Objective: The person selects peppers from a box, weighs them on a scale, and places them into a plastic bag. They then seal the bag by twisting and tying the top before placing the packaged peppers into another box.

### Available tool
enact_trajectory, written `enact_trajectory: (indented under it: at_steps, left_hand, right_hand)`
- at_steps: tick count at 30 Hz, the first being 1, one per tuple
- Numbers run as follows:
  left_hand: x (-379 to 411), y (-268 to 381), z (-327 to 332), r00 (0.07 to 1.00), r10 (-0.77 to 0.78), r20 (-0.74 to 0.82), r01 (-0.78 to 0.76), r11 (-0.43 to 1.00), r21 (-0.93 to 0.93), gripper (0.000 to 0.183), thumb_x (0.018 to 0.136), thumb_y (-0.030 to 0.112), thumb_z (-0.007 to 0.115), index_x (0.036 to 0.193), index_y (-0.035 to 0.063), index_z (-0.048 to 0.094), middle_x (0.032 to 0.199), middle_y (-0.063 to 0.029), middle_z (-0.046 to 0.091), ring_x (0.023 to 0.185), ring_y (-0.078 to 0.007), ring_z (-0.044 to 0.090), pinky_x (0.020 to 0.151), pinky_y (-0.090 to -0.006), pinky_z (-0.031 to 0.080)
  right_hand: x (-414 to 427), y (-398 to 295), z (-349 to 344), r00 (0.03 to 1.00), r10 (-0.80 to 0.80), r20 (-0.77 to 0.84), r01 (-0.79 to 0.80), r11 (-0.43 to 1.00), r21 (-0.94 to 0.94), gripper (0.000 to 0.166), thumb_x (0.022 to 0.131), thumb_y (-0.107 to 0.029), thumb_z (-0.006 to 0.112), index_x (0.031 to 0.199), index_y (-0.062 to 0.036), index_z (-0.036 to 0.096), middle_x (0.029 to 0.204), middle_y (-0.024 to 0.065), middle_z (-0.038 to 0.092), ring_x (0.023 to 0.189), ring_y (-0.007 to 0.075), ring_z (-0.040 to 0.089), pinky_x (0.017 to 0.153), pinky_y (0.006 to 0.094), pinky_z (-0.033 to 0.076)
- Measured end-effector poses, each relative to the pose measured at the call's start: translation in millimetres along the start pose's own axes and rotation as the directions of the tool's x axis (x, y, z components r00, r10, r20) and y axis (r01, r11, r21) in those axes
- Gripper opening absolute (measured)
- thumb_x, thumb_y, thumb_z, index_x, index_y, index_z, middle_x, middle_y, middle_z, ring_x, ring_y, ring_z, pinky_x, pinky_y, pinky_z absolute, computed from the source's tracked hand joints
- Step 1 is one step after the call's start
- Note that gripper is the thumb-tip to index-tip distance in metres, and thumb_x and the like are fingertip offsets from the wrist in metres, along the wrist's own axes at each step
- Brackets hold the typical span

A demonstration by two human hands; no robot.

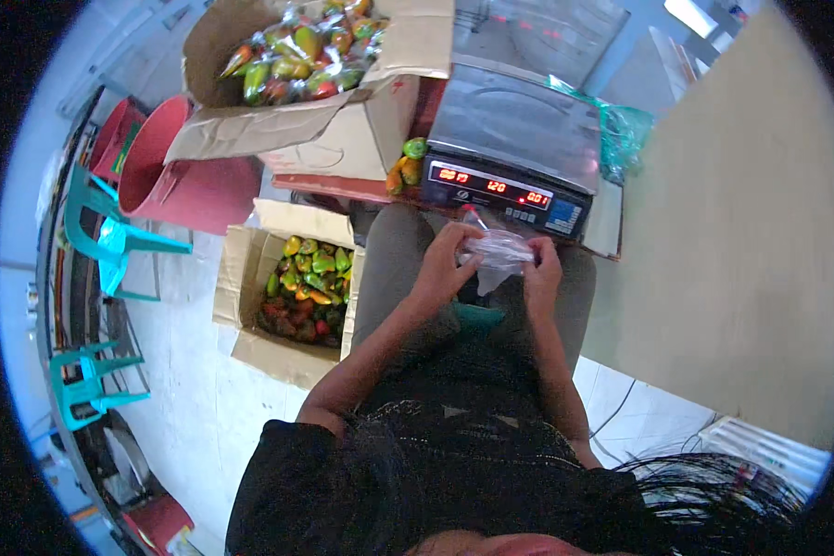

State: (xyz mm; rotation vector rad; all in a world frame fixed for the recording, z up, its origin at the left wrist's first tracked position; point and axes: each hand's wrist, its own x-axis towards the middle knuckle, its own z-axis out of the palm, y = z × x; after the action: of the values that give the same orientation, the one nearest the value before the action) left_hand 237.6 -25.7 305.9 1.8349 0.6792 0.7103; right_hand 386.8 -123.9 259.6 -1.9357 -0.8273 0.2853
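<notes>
My left hand (448, 264) and my right hand (542, 274) hold a clear plastic bag (497, 251) between them, above my lap. The fingers of each hand pinch one side of the crumpled film. Just beyond the bag stands a digital weighing scale (511, 132) with a metal pan and lit red digits. Left of the scale lie a few loose peppers (410, 167). An open cardboard box (271, 135) at the upper left holds bagged green, orange and red peppers (306, 59). Loose peppers (313, 271) fill part of a lower cardboard box (236, 278) beside my left leg.
A tan tabletop (730, 229) extends along the right. Green plastic bags (622, 135) lie by the scale's right side. Red tubs (194, 174) and teal plastic chairs (111, 243) stand at the left. A cable (615, 413) runs over the floor at the lower right.
</notes>
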Motion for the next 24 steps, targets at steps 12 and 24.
enact_trajectory:
  at_steps: [12,24]
  left_hand:
    - [-101.4,-172.1,-122.5,0.756,-0.108,-0.645,0.424,0.832,0.357,0.022,0.071,0.005,0.057,0.092,0.0014,0.055,0.088,-0.0155,0.056,0.084,-0.0276,0.054,0.072,-0.0378,0.044]
    - [-254.1,-326.4,-178.8,0.140,-0.728,-0.671,0.968,-0.042,0.248,0.084,0.062,0.044,0.068,0.125,0.0023,0.032,0.124,-0.0216,0.038,0.108,-0.0357,0.046,0.088,-0.0407,0.042]
  right_hand:
    - [6.4,15.5,-30.6,1.000,-0.014,-0.004,0.013,0.977,-0.213,0.013,0.070,-0.003,0.053,0.084,-0.0021,0.053,0.077,0.0098,0.056,0.071,0.0209,0.055,0.066,0.0304,0.043]
    - [8.0,44.4,-42.4,0.999,-0.026,-0.030,0.017,0.967,-0.255,0.024,0.065,0.002,0.051,0.088,-0.0007,0.054,0.084,0.0123,0.056,0.080,0.0254,0.054,0.075,0.0329,0.041]
